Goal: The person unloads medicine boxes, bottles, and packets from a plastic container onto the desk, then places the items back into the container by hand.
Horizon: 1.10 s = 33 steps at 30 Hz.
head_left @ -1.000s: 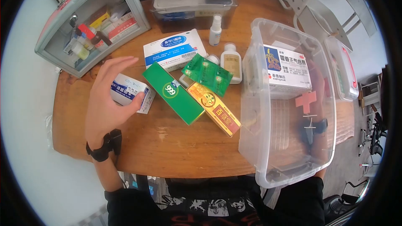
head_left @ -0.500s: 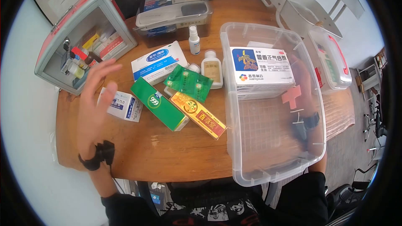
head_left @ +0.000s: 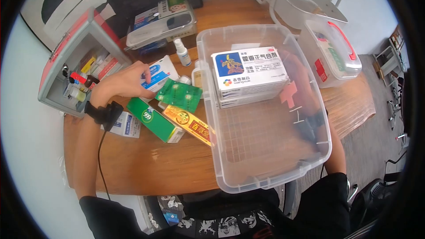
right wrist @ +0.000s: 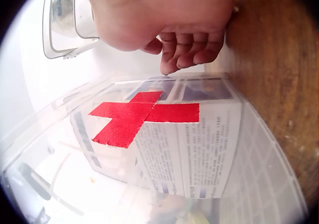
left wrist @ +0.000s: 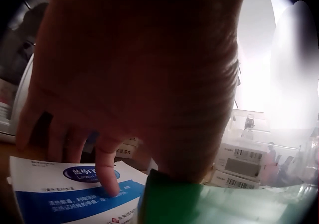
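Observation:
My left hand (head_left: 128, 82) is over a white-and-blue medicine box (head_left: 160, 74) on the table, its index finger touching the box's printed top. In the left wrist view the other fingers reach down past the far side of the box (left wrist: 79, 194), and the thumb tip is hidden behind a green box (head_left: 152, 119). Green sachets (head_left: 179, 95) and a yellow box (head_left: 188, 124) lie just right of it. My right hand (right wrist: 184, 32) is outside a clear plastic bin (head_left: 248, 163), loosely bent fingers at the wall with the red cross (right wrist: 134, 117). White medicine boxes (head_left: 250, 68) are stacked inside the bin.
At the left stands a glass-fronted medicine case (head_left: 79, 62). A lidded plastic container (head_left: 164, 24) and a spray bottle (head_left: 182, 52) are at the back. A red-handled clear box (head_left: 332, 53) is at the right. Another white box (head_left: 126, 125) lies under the left wrist.
My left hand has moved forward and right from above the small white box onto the white-and-blue box. The head view has shifted rightward. My right hand stays beside the bin.

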Each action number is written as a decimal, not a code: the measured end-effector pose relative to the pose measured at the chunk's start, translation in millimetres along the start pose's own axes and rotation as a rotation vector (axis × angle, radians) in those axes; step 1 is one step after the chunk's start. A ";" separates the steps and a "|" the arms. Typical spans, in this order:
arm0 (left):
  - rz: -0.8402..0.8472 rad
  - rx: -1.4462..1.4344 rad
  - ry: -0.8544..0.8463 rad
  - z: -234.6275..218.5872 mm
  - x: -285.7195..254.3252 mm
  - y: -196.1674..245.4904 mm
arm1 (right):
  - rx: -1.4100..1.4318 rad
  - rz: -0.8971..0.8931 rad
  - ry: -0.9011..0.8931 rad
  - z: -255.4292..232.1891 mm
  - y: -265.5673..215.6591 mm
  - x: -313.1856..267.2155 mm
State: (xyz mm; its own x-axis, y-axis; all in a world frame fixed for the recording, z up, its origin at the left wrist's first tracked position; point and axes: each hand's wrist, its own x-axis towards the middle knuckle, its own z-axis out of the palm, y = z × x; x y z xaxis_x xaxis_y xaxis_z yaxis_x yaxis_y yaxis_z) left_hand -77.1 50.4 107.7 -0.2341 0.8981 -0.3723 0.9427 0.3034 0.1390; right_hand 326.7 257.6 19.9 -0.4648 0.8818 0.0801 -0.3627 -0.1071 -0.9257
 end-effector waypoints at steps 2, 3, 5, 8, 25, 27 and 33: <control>-0.007 0.012 -0.018 0.6 3.3 4.6 | -0.012 -0.002 -0.029 -6.5 2.0 -0.8; -0.005 0.008 -0.020 0.0 2.6 7.5 | -0.016 0.000 -0.043 -9.8 3.3 -1.0; -0.027 0.046 0.014 -3.7 1.1 13.1 | -0.022 0.000 -0.069 -16.2 6.5 -0.5; -0.071 0.002 0.063 -14.6 -13.9 20.6 | -0.021 -0.011 -0.099 -25.0 13.3 2.8; 0.306 -0.091 0.471 -81.7 -106.4 113.9 | -0.025 0.194 -0.252 -51.7 16.8 17.7; 0.336 -0.026 0.497 -85.8 -96.7 142.3 | -0.039 0.191 -0.289 -47.2 10.3 14.2; 1.086 0.278 0.767 -64.4 -35.9 210.4 | -0.062 0.160 -0.363 -36.3 -6.4 9.3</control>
State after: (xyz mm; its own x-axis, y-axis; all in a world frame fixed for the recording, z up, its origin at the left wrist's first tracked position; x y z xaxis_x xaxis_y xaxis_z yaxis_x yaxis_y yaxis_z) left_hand 114.4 102.5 209.4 0.6649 0.6188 0.4183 0.7300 -0.6568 -0.1888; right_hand 354.1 283.2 13.1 -0.7705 0.6356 0.0477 -0.2181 -0.1926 -0.9567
